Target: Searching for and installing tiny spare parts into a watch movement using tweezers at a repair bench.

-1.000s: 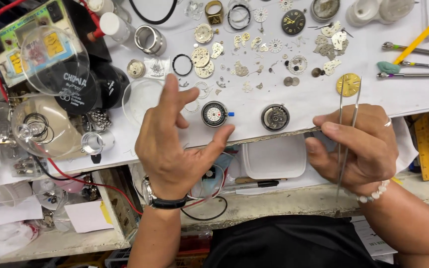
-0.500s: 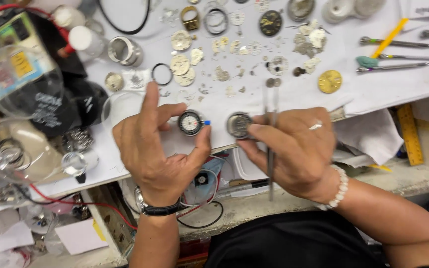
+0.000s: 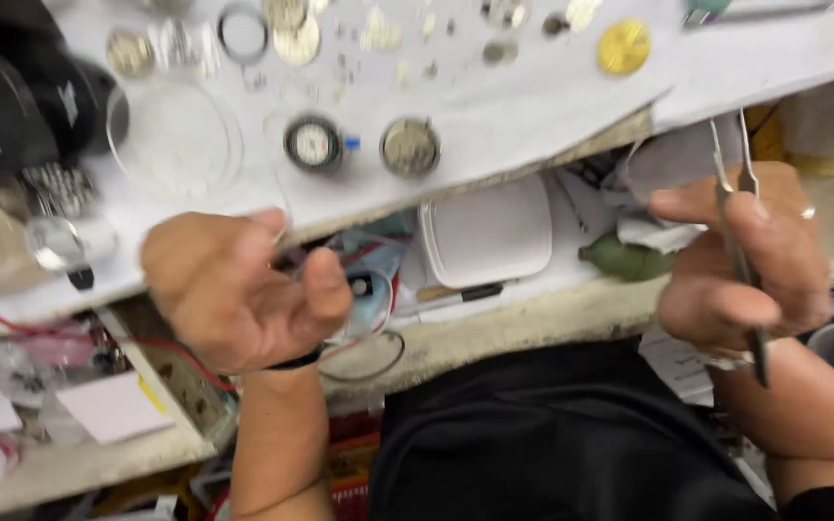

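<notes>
Right hand clamped on metal tweezers, tips up. Left hand palm-up, fingers loosely curled, holding nothing. Both hang off the table edge. Watch movement and dial lie above, between hands.

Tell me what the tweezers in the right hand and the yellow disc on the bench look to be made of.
Tweezers, held in the right hand: bare metal, likely steel, judging by the thin grey arms with a dull shine. Yellow disc on the white bench cover: probably brass or gilt metal, going by its golden colour and flat round form; motion blur leaves the finish uncertain.
</notes>
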